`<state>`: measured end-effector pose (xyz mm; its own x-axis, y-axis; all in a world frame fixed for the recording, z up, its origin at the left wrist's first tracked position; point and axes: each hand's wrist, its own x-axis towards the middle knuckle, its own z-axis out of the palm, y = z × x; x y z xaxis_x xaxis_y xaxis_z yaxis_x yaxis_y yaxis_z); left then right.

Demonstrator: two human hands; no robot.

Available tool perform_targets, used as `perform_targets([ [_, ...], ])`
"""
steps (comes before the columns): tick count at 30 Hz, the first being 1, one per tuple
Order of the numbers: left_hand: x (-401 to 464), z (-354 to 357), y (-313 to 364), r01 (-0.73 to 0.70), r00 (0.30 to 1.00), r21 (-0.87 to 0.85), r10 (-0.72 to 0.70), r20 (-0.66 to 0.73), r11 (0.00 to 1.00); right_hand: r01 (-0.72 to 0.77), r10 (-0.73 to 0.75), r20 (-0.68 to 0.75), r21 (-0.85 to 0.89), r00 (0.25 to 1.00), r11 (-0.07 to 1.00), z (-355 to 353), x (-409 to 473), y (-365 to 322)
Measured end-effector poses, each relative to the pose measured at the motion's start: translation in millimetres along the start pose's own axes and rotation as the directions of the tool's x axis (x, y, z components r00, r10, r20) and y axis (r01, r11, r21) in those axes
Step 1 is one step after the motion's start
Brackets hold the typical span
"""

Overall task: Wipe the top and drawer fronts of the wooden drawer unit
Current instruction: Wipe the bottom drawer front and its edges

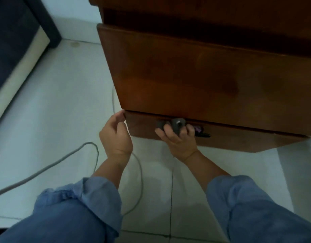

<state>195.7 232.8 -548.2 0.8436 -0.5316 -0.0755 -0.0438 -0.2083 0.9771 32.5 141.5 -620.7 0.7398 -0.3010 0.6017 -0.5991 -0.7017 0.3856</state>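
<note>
Head view: wooden drawer unit [203, 76] on pale tiled floor [54, 111]

One wooden drawer unit [203, 76] fills twelve to three o'clock, showing two drawer fronts: an upper drawer front [195, 72] and a lower drawer front [238, 139]. Two hands work at centre, the left hand [116, 135] and right hand [177, 137]. One grey cable [46, 167] loops at eight o'clock.

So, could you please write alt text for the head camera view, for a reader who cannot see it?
A person's right hand presses a dark cloth on the lowest drawer front of a wooden drawer unit, while the left hand touches that drawer's left corner. A grey cable lies on the pale tiled floor.
</note>
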Motion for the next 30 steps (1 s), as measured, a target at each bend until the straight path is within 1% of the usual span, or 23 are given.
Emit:
perform_targets([
  [1,1,1,-1,0.003,1.000,-0.001,-0.003,-0.006,1.000,0.105,-0.104,0.036,-0.027,0.994,0.994,5,1,-3],
  [3,3,1,-5,0.011,1.000,-0.001,-0.011,-0.015,1.000,0.292,-0.287,0.130,-0.021,0.949,0.956,18,-1,-12],
  [4,3,1,-5,0.012,1.000,-0.014,-0.012,-0.011,1.000,0.355,-0.348,0.226,0.010,0.910,0.935,21,-1,-16],
  [5,4,0,-6,0.009,1.000,-0.027,-0.010,-0.001,1.000,0.412,-0.401,0.341,0.044,0.850,0.910,24,-2,-20],
  [6,5,0,-6,0.008,1.000,-0.036,-0.008,0.013,0.999,0.479,-0.465,0.453,0.092,0.761,0.873,29,-5,-24],
  [7,7,-1,-6,0.011,1.000,-0.039,-0.010,0.028,0.999,0.556,-0.541,0.560,0.165,0.627,0.815,34,-10,-27],
  [8,8,-2,-6,0.020,0.999,-0.048,-0.018,0.044,0.999,0.581,-0.584,0.642,0.254,0.496,0.773,36,-13,-28],
  [9,10,-2,-6,0.037,0.998,-0.060,-0.033,0.059,0.997,0.558,-0.582,0.671,0.292,0.458,0.777,31,-12,-25],
  [11,12,-5,-5,0.085,0.994,-0.077,-0.079,0.080,0.993,0.559,-0.558,0.644,0.235,0.524,0.795,14,-10,-16],
  [12,12,-5,-4,0.106,0.991,-0.083,-0.099,0.090,0.991,0.550,-0.558,0.593,0.219,0.581,0.806,6,-10,-7],
  [14,11,-5,-1,0.145,0.986,-0.102,-0.135,0.100,0.984,0.489,-0.538,0.419,0.229,0.731,0.842,-8,-12,12],
  [15,10,-5,2,0.164,0.983,-0.109,-0.154,0.101,0.980,0.469,-0.515,0.333,0.213,0.790,0.857,-15,-9,21],
  [17,11,-5,7,0.186,0.979,-0.109,-0.175,0.105,0.976,0.459,-0.488,0.212,0.176,0.846,0.871,-23,9,32],
  [18,12,-7,9,0.191,0.978,-0.107,-0.179,0.108,0.976,0.455,-0.475,0.172,0.145,0.863,0.879,-24,21,30],
  [23,17,-14,9,0.173,0.977,-0.105,-0.157,0.146,0.979,0.449,-0.446,0.132,0.012,0.885,0.894,-10,52,-3],
  [25,20,-15,4,0.169,0.978,-0.131,-0.151,0.141,0.977,0.479,-0.473,0.159,0.003,0.866,0.878,1,55,-21],
  [28,23,-14,-2,0.158,0.981,-0.155,-0.137,0.135,0.975,0.594,-0.591,0.315,0.097,0.743,0.799,16,53,-45],
  [30,25,-14,-5,0.158,0.980,-0.143,-0.137,0.146,0.977,0.614,-0.624,0.414,0.176,0.663,0.770,24,50,-55],
])
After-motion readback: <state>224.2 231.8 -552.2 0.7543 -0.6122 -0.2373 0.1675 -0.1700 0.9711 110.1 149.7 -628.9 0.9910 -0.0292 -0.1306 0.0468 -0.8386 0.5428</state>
